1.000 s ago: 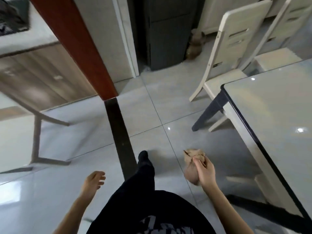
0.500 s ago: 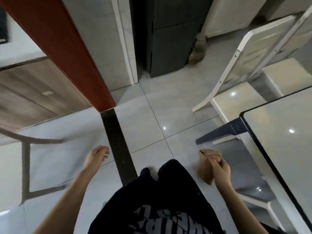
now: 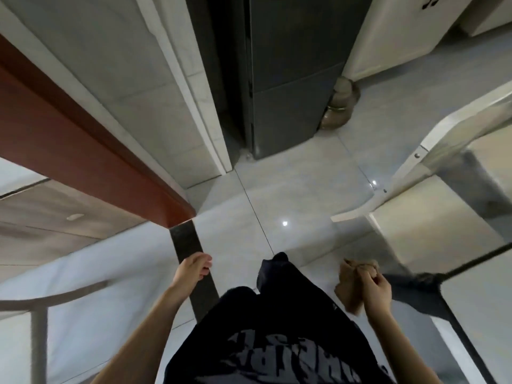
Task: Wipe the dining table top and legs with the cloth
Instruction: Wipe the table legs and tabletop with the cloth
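My right hand point(image 3: 378, 291) grips a crumpled brown cloth point(image 3: 349, 286), which hangs below my fist just left of the table corner. The dining table point(image 3: 476, 314) shows at the lower right as a glossy pale top with a black edge; its dark leg point(image 3: 415, 292) slants out under the corner, right beside the cloth. My left hand point(image 3: 192, 268) hangs free over the floor with loosely curled fingers and holds nothing.
A cream chair point(image 3: 432, 173) stands at the right, close to the table corner. A dark fridge point(image 3: 288, 79) and a brown jar point(image 3: 339, 106) stand ahead. A red-brown door frame point(image 3: 91, 151) runs on the left, and a grey metal frame point(image 3: 38, 328) sits at the lower left.
The view has swung left and downward, so the table top has slid toward the lower right corner. My right hand with the cloth has stayed near the table corner; my left hand rose toward the middle.
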Available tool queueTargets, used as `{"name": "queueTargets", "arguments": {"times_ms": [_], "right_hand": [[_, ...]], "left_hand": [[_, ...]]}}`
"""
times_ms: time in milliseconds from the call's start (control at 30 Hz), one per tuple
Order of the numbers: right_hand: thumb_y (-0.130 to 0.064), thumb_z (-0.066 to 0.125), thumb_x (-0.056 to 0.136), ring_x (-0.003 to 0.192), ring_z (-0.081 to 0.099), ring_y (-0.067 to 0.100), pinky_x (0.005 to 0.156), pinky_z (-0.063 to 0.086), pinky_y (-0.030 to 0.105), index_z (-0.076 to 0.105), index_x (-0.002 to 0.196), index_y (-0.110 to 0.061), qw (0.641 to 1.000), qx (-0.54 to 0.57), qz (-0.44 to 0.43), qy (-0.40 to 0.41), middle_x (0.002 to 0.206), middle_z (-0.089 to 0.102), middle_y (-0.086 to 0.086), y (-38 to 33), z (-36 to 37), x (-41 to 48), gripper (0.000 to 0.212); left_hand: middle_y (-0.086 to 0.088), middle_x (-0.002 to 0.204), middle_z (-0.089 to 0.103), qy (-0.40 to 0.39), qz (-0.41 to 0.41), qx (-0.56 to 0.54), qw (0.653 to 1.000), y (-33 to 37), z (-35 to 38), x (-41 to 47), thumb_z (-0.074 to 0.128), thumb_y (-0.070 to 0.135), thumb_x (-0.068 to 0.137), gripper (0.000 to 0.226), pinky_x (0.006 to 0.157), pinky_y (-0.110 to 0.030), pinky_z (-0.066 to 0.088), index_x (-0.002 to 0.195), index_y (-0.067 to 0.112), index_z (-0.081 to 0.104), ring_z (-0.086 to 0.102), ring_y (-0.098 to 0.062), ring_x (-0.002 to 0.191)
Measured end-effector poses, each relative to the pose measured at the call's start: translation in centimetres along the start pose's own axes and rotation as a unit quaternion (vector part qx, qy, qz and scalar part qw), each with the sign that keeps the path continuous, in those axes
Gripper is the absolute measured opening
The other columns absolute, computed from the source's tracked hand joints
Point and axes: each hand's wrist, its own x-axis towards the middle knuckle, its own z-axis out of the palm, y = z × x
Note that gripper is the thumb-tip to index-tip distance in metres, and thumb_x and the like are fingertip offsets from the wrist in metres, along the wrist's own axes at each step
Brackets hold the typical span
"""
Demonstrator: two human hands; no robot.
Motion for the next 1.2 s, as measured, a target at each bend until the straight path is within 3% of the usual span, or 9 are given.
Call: {"name": "queueTargets", "arguments": {"times_ms": [200, 400, 533, 667, 833, 900, 967, 1033, 1200], "right_hand": [[-0.009, 0.058, 0.092, 0.084, 0.056, 0.020, 0.073, 0.041, 0.028, 0.066, 0.094, 0.000, 0.998, -0.028, -0.054, -0.023, 0.088, 0.065, 0.013, -11.7, 5.4, 8.1, 0.013], [-0.004, 0.056, 0.092, 0.076, 0.052, 0.012, 0.067, 0.042, 0.026, 0.061, 0.086, -0.007, 0.997, 0.008, -0.076, -0.012, 0.078, 0.059, 0.004, -20.6, 9.5, 15.7, 0.009], [-0.012, 0.058, 0.092, 0.072, 0.052, 0.010, 0.053, 0.040, 0.002, 0.060, 0.086, -0.007, 0.995, 0.043, -0.067, 0.055, 0.078, 0.059, 0.004, -25.3, 11.0, 20.0, 0.007], [-0.009, 0.057, 0.094, 0.082, 0.060, 0.027, 0.060, 0.044, 0.028, 0.064, 0.089, -0.008, 0.988, 0.050, -0.023, 0.145, 0.083, 0.063, 0.012, -27.4, 10.4, 22.9, 0.009], [-0.022, 0.054, 0.097, 0.077, 0.059, 0.027, 0.066, 0.046, 0.034, 0.062, 0.095, -0.007, 0.968, 0.112, 0.072, 0.213, 0.089, 0.065, 0.018, -28.5, 9.2, 24.9, 0.017], [-0.016, 0.057, 0.093, 0.081, 0.058, 0.027, 0.067, 0.049, 0.026, 0.063, 0.093, -0.005, 0.955, 0.138, 0.079, 0.249, 0.089, 0.066, 0.018, -28.9, 8.8, 25.6, 0.012], [-0.006, 0.059, 0.088, 0.081, 0.053, 0.021, 0.060, 0.042, 0.005, 0.063, 0.090, 0.000, 0.939, 0.161, 0.083, 0.293, 0.088, 0.064, 0.015, -29.6, 8.2, 26.7, 0.008], [0.001, 0.057, 0.090, 0.078, 0.054, 0.016, 0.059, 0.041, 0.001, 0.064, 0.091, -0.002, 0.928, 0.176, 0.088, 0.315, 0.089, 0.064, 0.012, -30.8, 7.4, 28.6, 0.008], [-0.003, 0.055, 0.092, 0.092, 0.059, 0.023, 0.081, 0.039, 0.027, 0.066, 0.092, -0.011, 0.928, 0.199, 0.077, 0.306, 0.090, 0.066, 0.010, -33.7, 4.2, 36.7, 0.014]], "left_hand": [[-0.012, 0.077, 0.056, 0.021, -0.017, -0.026, 0.999, 8.1, -1.4, 5.6, 0.047, 0.009, 0.098, 0.019, 0.059, -0.026, 0.037, 0.086, 0.004, 0.061, 0.050, -0.020, 0.062], [-0.012, 0.077, 0.059, 0.031, -0.024, -0.003, 0.999, 17.5, -1.7, 15.9, 0.045, 0.008, 0.098, 0.021, 0.052, -0.025, 0.033, 0.088, 0.004, 0.064, 0.050, -0.020, 0.058], [-0.012, 0.078, 0.062, 0.000, -0.010, 0.017, 1.000, 27.0, -0.4, 24.2, 0.048, 0.009, 0.097, 0.020, 0.059, -0.030, 0.038, 0.088, 0.005, 0.066, 0.053, -0.023, 0.064], [-0.007, 0.073, 0.058, -0.083, 0.070, 0.138, 0.984, 39.1, 3.1, 29.6, 0.045, 0.006, 0.098, 0.018, 0.057, -0.022, 0.043, 0.090, 0.005, 0.061, 0.053, -0.021, 0.067], [-0.010, 0.080, 0.064, -0.199, 0.141, 0.239, 0.940, 49.7, 10.2, 34.1, 0.048, 0.005, 0.097, 0.024, 0.062, -0.021, 0.047, 0.081, 0.013, 0.063, 0.058, -0.026, 0.080], [-0.010, 0.083, 0.066, -0.241, 0.139, 0.265, 0.923, 52.2, 13.4, 35.3, 0.051, 0.011, 0.096, 0.019, 0.070, -0.030, 0.047, 0.083, 0.013, 0.065, 0.060, -0.025, 0.079], [-0.009, 0.086, 0.066, -0.272, 0.140, 0.284, 0.909, 54.7, 16.9, 35.8, 0.054, 0.018, 0.094, 0.015, 0.077, -0.036, 0.047, 0.085, 0.013, 0.066, 0.061, -0.025, 0.080], [-0.009, 0.085, 0.064, -0.296, 0.150, 0.295, 0.896, 57.1, 20.5, 36.1, 0.052, 0.016, 0.095, 0.016, 0.073, -0.033, 0.047, 0.084, 0.012, 0.064, 0.059, -0.024, 0.078], [-0.009, 0.078, 0.062, -0.290, 0.162, 0.289, 0.898, 62.9, 28.7, 37.9, 0.043, 0.000, 0.098, 0.028, 0.065, -0.021, 0.047, 0.079, 0.012, 0.061, 0.056, -0.020, 0.073]]}}
